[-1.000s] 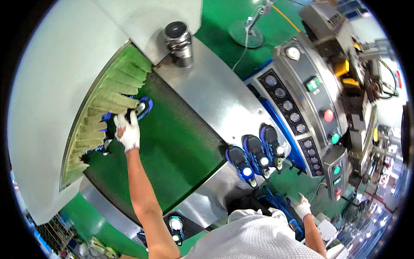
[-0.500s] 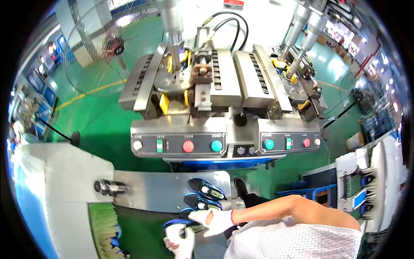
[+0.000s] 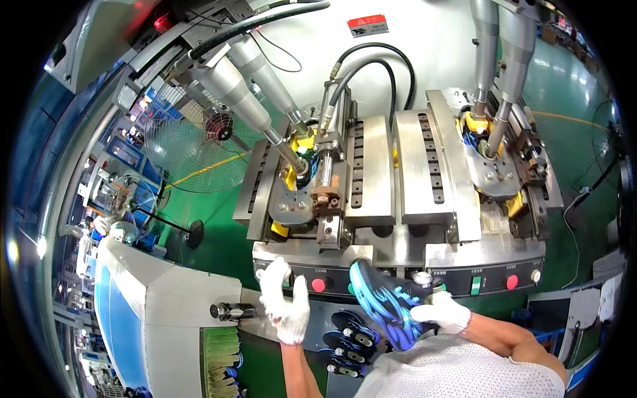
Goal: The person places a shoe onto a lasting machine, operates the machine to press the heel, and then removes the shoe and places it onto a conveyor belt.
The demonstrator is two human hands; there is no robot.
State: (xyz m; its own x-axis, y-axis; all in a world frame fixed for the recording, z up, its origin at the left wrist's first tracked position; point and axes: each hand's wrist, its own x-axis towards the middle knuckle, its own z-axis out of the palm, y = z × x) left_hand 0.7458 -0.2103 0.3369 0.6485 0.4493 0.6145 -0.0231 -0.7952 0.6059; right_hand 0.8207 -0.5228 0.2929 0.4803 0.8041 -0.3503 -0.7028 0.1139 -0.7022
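A black sneaker with blue and purple stripes (image 3: 381, 306) is raised in front of the machine's control panel. My right hand (image 3: 443, 313), in a white glove, grips it by its right side. My left hand (image 3: 286, 304), also gloved in white, is up beside the panel's left part, fingers apart and nothing in it. Between my arms, several similar dark shoes (image 3: 350, 331) lie in a row on a metal shelf (image 3: 318, 310). In the machine's left station, a shoe (image 3: 306, 174) sits mostly hidden under metal rods and yellow pads.
The machine's right station (image 3: 490, 174) also has rods pressing down among yellow pads. Red buttons (image 3: 318, 285) line the panel. A dark metal cylinder (image 3: 232, 311) lies left of the shelf, near a green brush strip (image 3: 221, 358). A caged fan (image 3: 199, 142) stands behind left.
Both hands were low together at the shoes on the shelf. Now the right hand has lifted a sneaker, and the left hand has moved up and away from it. The view has shifted too.
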